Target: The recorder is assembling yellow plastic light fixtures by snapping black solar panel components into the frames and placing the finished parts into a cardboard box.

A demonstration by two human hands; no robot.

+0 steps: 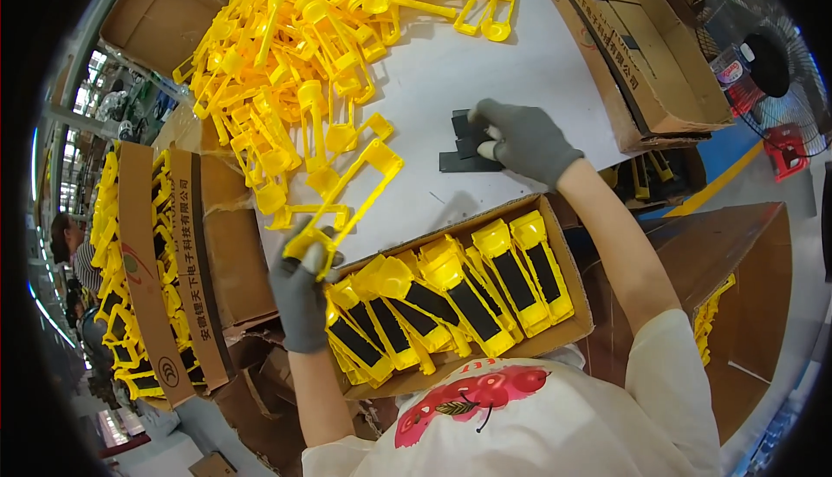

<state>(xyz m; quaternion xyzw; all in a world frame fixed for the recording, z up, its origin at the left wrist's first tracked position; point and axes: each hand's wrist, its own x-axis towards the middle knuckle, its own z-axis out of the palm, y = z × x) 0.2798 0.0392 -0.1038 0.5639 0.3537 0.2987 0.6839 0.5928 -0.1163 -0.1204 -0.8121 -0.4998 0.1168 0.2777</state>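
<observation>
In a grey glove, my left hand (302,295) grips the rounded end of a yellow plastic frame (381,159), which slants up to the right over the white tabletop. The frame's long opening holds nothing. My right hand (525,137), also gloved, has its fingers curled down at a small stack of flat black strips (459,159) on the table. Its thumb and fingertips touch the strips; whether one is pinched is hidden. Close before my body, a cardboard box (579,308) holds several yellow frames (451,282) with black strips in their openings.
A large heap of yellow frames (286,52) covers the table's far left. An open cardboard box (624,61) stands at the far right, beside a fan (767,61). To the left, another carton (139,243) holds more yellow frames. A large open carton (754,304) sits at lower right.
</observation>
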